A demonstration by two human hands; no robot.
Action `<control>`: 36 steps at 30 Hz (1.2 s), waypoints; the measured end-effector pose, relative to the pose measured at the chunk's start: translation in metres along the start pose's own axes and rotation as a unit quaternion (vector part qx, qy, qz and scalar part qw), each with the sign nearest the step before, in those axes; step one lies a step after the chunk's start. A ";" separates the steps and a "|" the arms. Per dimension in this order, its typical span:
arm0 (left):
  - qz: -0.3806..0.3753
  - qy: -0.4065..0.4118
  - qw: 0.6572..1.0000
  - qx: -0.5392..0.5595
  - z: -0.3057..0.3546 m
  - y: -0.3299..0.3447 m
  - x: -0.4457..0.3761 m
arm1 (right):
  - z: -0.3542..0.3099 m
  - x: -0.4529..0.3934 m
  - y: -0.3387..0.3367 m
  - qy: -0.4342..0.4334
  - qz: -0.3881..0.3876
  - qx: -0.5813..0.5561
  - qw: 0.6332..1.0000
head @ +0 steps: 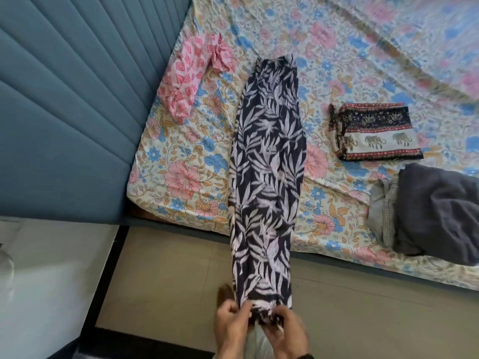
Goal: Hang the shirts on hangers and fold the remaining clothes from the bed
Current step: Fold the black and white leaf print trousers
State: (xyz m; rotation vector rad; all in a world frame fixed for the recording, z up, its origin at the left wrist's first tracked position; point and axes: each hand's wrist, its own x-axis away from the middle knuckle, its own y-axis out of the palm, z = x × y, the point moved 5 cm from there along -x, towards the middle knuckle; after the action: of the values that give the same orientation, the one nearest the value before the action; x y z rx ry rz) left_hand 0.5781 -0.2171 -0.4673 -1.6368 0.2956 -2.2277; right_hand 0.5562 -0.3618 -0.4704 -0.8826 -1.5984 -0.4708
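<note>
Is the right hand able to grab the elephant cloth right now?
Probably not straight away. The right hand and left hand both grip the near end of the leaf-print garment. The folded elephant cloth lies uncovered farther up the bed, so the way is free once that hand lets go.

Matt leaf-print cloth garment [267, 161], padded fabric headboard [77, 99], smooth floor tiles [168, 275].

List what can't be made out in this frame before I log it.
- Leaf-print garment: its near end is bunched inside the left hand and right hand, head view.
- Grey denim piece: mostly covered by the dark garment, which the right edge cuts off.
- Both forearms: cut off by the bottom edge.
- Far bedsheet: blurred.
</note>
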 end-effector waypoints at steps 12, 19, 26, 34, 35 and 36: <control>-0.175 0.153 0.961 0.149 0.195 0.020 0.027 | -0.174 0.079 0.106 -0.219 -0.078 -0.010 0.973; -0.203 0.138 0.954 0.171 0.375 0.079 -0.071 | -0.301 0.010 0.267 -0.225 -0.134 -0.010 0.965; -0.079 0.326 0.939 -0.076 0.452 0.118 -0.157 | -0.360 -0.062 0.350 -0.398 -0.104 0.284 0.866; 0.126 0.224 0.940 -0.222 0.295 0.067 -0.170 | -0.265 -0.099 0.222 -0.279 0.088 0.415 0.861; 0.120 0.200 0.950 -0.208 0.282 0.065 -0.171 | -0.259 -0.097 0.216 -0.268 0.084 0.420 0.863; 0.110 0.186 0.955 -0.201 0.274 0.065 -0.173 | -0.254 -0.095 0.215 -0.259 0.079 0.421 0.866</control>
State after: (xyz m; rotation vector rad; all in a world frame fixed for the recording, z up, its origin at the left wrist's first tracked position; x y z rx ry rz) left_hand 0.8946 -0.1952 -0.5587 -1.2596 1.0382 -2.3932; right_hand 0.8868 -0.4363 -0.5393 -0.4520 -1.9312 0.6225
